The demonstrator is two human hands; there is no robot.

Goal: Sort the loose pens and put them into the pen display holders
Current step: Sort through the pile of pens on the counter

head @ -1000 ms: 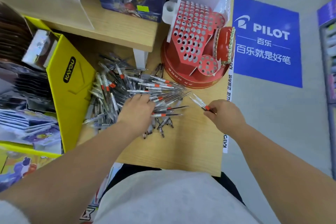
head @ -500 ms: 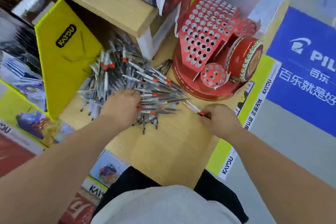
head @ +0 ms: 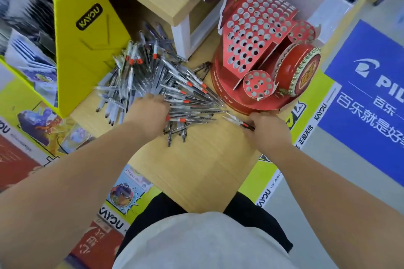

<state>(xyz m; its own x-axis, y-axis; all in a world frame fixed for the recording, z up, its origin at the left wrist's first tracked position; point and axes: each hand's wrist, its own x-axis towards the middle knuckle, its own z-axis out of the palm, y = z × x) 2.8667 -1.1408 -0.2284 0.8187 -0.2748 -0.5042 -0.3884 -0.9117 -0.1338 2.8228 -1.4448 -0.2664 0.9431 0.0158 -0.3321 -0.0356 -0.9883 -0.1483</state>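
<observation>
The left hand (head: 148,113) lies knuckles-up on the near edge of the loose pens (head: 157,76), its fingers bent down into the heap and hidden there, so I cannot tell whether it holds any pen. The pile fans out across the wooden table (head: 196,170) from the yellow KAYOU box (head: 87,35) on the left almost to the foot of the red pen display holder (head: 258,35) on the right. Most pens are clear-barrelled with an orange band.

The right hand (head: 269,131) is curled tight around a small bunch of pens (head: 238,121), pinching them at their back ends. The bunch sticks out from the fingers toward the upper left, lying low over the table, tips pointing at the pile and just short of it. This hand sits right at the holder's round red base, touching or nearly touching it. The holder's sloped face is full of round holes, with 2 smaller round perforated drums beside it. A blue PILOT sign (head: 371,98) lies on the floor at the right
</observation>
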